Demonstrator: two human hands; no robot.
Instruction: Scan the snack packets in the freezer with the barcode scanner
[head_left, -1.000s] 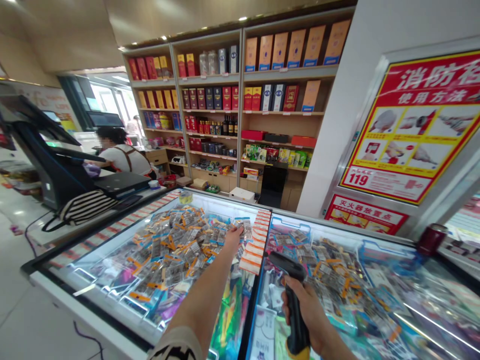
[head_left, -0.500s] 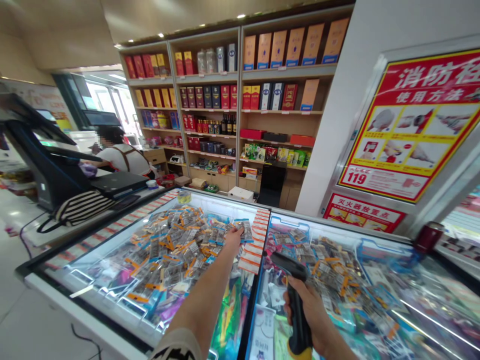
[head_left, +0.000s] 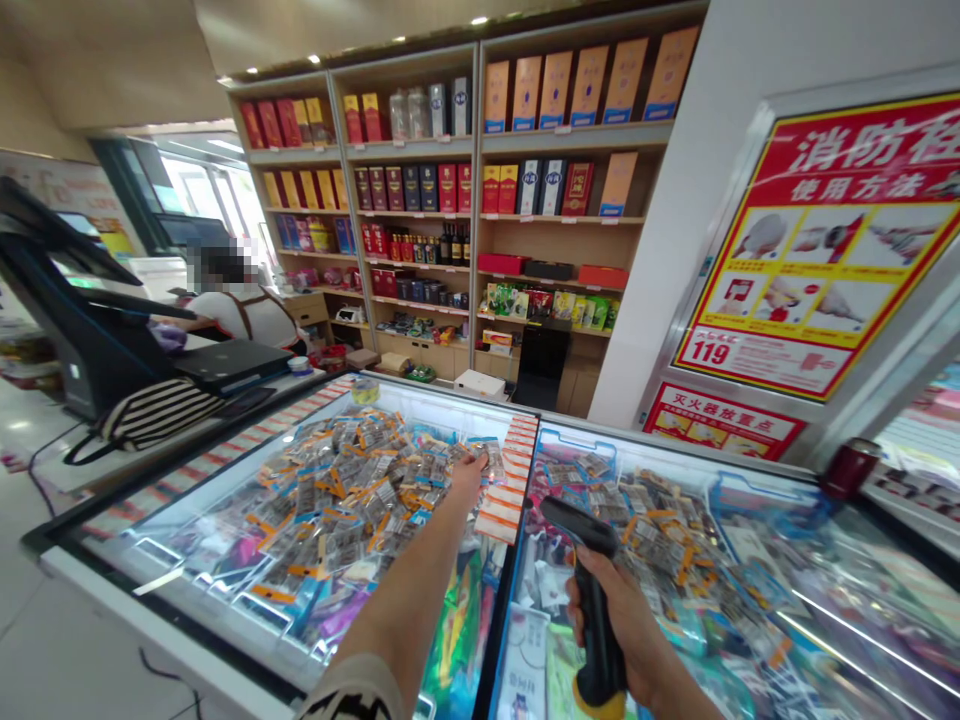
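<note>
My left hand (head_left: 469,473) reaches across the glass top of the left freezer and pinches a small clear packet (head_left: 491,458) with a blue edge. To its left lies a pile of similar small packets (head_left: 360,470) with orange and blue edges. Beside the hand, a strip of orange-and-white labels (head_left: 501,515) runs along the freezer's right edge. My right hand (head_left: 607,595) is wrapped round the handle of a black and yellow barcode scanner (head_left: 592,590). The scanner's head points forward and left, over the right freezer, where another heap of packets (head_left: 664,545) lies.
A dark touchscreen terminal (head_left: 90,320) and a striped bag (head_left: 161,415) stand at the left. Behind them a person (head_left: 244,305) in a white top sits. Shelves of boxed goods (head_left: 420,190) line the back wall. A dark red flask (head_left: 851,468) stands at the right.
The view has shifted slightly. Both hands keep nearly the same places, the left with the packet and the right with the barcode scanner.
</note>
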